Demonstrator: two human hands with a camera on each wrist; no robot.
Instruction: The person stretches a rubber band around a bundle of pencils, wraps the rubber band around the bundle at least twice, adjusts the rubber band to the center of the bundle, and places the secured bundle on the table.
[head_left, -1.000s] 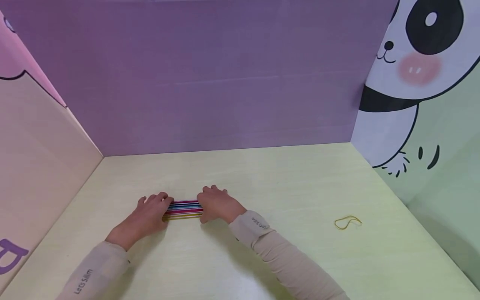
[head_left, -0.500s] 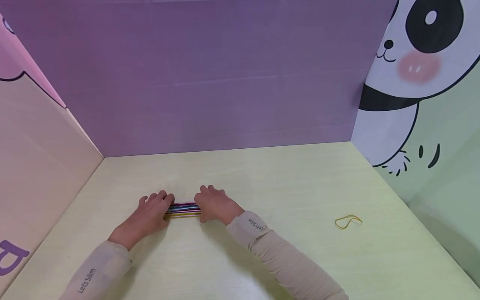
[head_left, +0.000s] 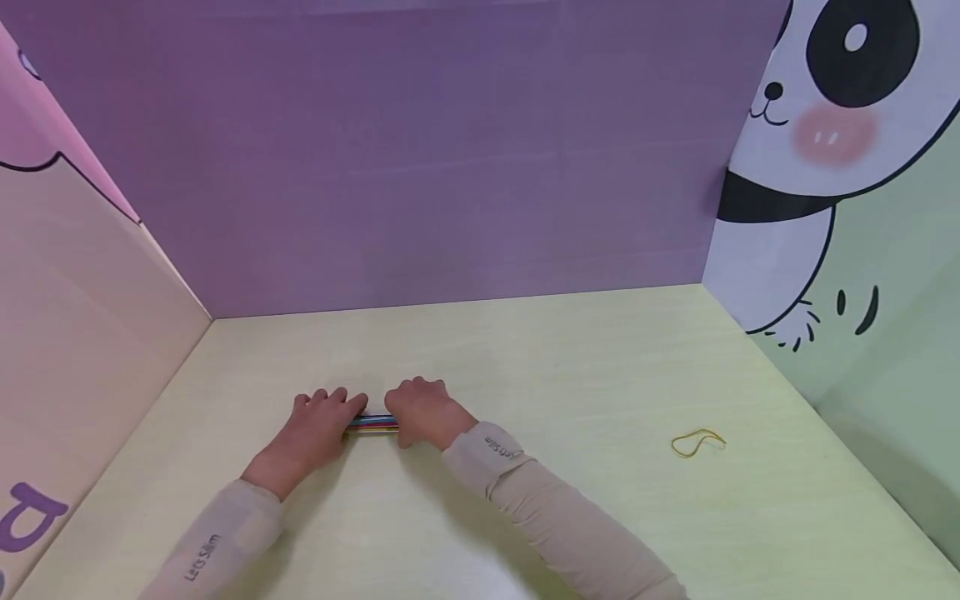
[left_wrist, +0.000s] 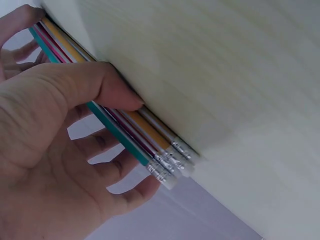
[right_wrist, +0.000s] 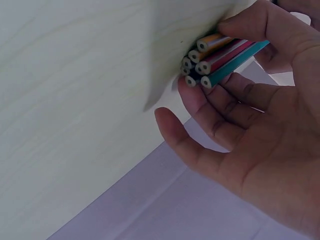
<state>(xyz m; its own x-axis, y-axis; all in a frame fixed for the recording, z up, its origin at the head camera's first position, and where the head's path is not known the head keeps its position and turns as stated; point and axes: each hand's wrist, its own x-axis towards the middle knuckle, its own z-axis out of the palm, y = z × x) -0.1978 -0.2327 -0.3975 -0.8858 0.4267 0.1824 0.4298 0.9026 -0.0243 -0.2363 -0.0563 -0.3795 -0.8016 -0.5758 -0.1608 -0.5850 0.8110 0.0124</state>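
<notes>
A bundle of several coloured pencils point(head_left: 373, 423) lies sideways between my two hands, low over the table. My left hand point(head_left: 318, 429) grips the eraser end, thumb pressed along the near side and fingers round the far side. White erasers with silver ferrules point(left_wrist: 162, 170) stick out past that hand in the left wrist view. My right hand point(head_left: 429, 412) holds the other end between thumb and fingers. In the right wrist view the flat unsharpened ends point(right_wrist: 202, 67) show as a rounded cluster, with green, red and orange pencils point(right_wrist: 215, 42) among them. The bundle's middle is partly hidden by both hands.
A thin yellow rubber band point(head_left: 697, 442) lies loose on the pale table point(head_left: 600, 367) to the right. A purple wall point(head_left: 450, 167) stands at the back, with printed panels on the left and right sides.
The pencils have gone from a wide flat row to a narrower bundle. My hands have drawn closer together, the left moving right, so less of the pencils shows between them.
</notes>
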